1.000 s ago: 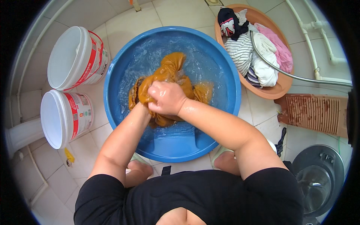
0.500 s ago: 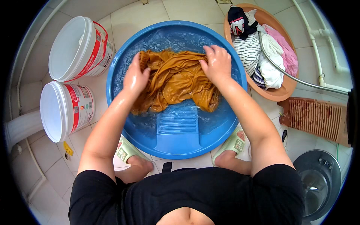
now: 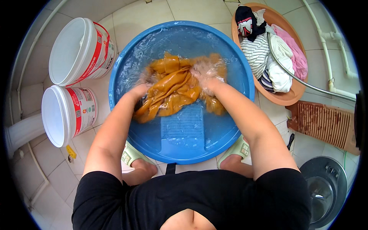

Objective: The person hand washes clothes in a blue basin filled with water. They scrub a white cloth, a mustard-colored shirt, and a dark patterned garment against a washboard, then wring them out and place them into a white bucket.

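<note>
A wet mustard-brown garment (image 3: 172, 90) lies bunched in the water of a large round blue basin (image 3: 180, 158). My left hand (image 3: 142, 90) is in the water at the garment's left edge, its fingers hidden by splash and cloth. On the right side of the cloth, my right hand (image 3: 207, 79) is pushed down into the water. Ripples and motion smear its fingers, so I cannot tell whether they grip the fabric. Between my forearms, a ribbed blue washboard (image 3: 182, 126) slopes up to the basin's near rim, just below the cloth.
Two white buckets (image 3: 67, 53) with red bands stand at the left. An orange tub (image 3: 283, 99) of clothes sits at the far right, with a grey hose (image 3: 293, 74) across it. A brown washboard (image 3: 324, 120) and a dark bucket (image 3: 326, 188) are on the right.
Both hands have gone down from the garment's upper edges into the water. The cloth has bunched toward the middle, its right part sinking under splashes.
</note>
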`<control>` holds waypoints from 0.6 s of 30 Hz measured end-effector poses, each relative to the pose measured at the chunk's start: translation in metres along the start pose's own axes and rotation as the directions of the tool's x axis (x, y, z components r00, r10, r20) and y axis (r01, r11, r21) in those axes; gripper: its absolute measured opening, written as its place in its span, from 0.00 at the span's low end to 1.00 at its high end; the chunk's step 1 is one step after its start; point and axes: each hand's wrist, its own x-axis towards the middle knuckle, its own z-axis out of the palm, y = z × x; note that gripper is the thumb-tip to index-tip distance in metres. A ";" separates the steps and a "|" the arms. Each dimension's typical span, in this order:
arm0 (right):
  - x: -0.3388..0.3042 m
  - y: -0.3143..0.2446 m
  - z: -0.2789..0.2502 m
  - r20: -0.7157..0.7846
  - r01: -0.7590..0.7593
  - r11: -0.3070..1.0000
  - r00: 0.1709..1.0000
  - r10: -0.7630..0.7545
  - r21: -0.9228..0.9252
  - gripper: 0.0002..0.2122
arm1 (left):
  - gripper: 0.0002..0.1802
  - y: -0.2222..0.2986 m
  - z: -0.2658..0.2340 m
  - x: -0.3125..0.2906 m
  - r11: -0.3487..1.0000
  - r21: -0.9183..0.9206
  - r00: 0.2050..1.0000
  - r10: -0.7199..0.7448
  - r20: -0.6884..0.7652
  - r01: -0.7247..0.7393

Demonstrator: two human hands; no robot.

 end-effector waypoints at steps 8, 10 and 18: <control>0.024 0.004 0.006 0.091 -0.200 0.893 0.980 0.178 0.403 0.21 | 0.21 0.022 0.000 -0.027 0.834 -0.408 0.926 -0.363 0.099 0.371; 0.017 0.002 -0.011 0.040 -0.146 0.943 0.989 0.141 0.300 0.22 | 0.19 0.032 -0.004 -0.039 0.936 -0.261 0.969 -0.246 -0.009 0.235; -0.038 0.039 -0.089 0.152 0.007 0.964 0.987 -0.048 0.264 0.32 | 0.14 0.153 -0.069 -0.116 0.952 -0.261 0.984 0.139 -0.107 -0.163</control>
